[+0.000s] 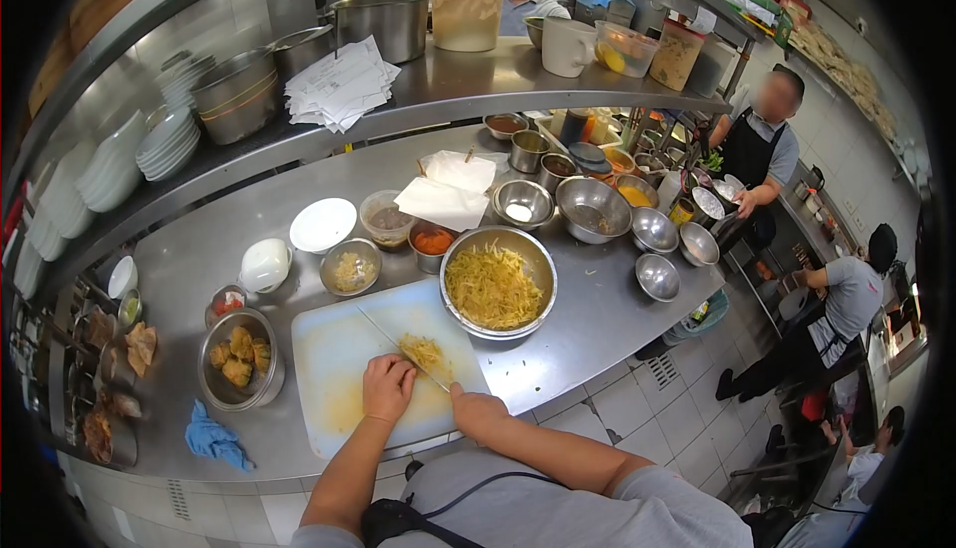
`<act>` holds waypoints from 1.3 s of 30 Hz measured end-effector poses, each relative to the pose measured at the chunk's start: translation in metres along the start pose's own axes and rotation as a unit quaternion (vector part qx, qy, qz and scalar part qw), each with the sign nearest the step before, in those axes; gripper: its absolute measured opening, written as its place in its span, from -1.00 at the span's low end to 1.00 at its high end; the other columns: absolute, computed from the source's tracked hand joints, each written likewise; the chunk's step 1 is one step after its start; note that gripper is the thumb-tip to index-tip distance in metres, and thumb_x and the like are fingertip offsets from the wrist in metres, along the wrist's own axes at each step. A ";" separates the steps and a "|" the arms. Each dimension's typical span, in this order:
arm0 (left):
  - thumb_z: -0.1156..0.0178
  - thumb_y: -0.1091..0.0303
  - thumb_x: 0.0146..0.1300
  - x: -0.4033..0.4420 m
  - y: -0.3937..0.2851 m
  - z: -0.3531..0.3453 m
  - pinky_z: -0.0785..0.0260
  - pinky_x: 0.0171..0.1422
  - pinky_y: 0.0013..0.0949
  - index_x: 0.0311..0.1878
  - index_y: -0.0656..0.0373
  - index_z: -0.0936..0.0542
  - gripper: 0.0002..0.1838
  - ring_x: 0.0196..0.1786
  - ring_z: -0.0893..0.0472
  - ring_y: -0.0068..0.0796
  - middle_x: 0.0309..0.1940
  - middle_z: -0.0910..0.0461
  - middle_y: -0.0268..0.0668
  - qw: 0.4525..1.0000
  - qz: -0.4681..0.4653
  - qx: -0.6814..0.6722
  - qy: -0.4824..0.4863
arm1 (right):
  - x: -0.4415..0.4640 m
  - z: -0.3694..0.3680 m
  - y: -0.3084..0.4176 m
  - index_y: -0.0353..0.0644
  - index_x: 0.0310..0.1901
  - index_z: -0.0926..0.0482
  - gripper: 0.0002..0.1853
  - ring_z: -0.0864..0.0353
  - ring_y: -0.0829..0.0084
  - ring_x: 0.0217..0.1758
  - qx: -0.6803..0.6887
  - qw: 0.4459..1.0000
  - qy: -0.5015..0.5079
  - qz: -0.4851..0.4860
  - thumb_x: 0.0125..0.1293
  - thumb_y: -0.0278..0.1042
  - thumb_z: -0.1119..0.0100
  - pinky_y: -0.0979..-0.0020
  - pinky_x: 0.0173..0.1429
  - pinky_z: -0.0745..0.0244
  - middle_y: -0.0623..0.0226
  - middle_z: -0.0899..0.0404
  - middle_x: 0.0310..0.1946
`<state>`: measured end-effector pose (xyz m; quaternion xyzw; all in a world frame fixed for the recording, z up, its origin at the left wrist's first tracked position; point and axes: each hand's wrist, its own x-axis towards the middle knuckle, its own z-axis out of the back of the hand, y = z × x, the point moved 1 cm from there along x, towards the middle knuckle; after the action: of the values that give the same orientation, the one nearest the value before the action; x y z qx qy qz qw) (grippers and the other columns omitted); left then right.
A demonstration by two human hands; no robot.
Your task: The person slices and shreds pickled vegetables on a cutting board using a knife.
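My right hand (476, 412) is closed around the handle of a knife (380, 325), whose long blade lies slantwise over the white cutting board (324, 389). My left hand (389, 387) is on the board beside the blade, fingers curled together; what is under them is hidden. A small heap of yellow shreds (426, 350) lies along the far side of the blade. Just beyond the board stands a large steel bowl (546, 274) of similar yellow shreds (493, 286).
Left of the board are a steel bowl (271, 389) with yellow-brown chunks and a blue cloth (215, 437). Several metal bowls (595, 212) stand at the right. A shelf (478, 75) with pots spans the back. Co-workers (762, 150) are at the right.
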<state>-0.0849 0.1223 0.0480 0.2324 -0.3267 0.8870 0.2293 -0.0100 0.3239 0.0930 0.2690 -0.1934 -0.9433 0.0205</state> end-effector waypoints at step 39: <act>-0.50 0.36 0.25 0.000 0.000 -0.001 -0.53 0.18 -0.06 -0.19 0.06 -0.78 -0.90 0.07 -0.62 -0.07 -0.08 -0.68 -0.28 1.000 0.009 -0.002 0.010 | 0.006 -0.009 -0.004 -0.23 0.24 -0.41 -0.72 -0.83 -0.14 0.11 0.013 1.000 -0.007 0.000 0.61 -0.37 0.09 -0.10 0.16 -0.70 -0.15 -0.80 0.01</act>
<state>-0.0850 0.1227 0.0472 0.2203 -0.3279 0.8908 0.2247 -0.0096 0.3237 0.0814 0.2624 -0.2056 -0.9427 0.0159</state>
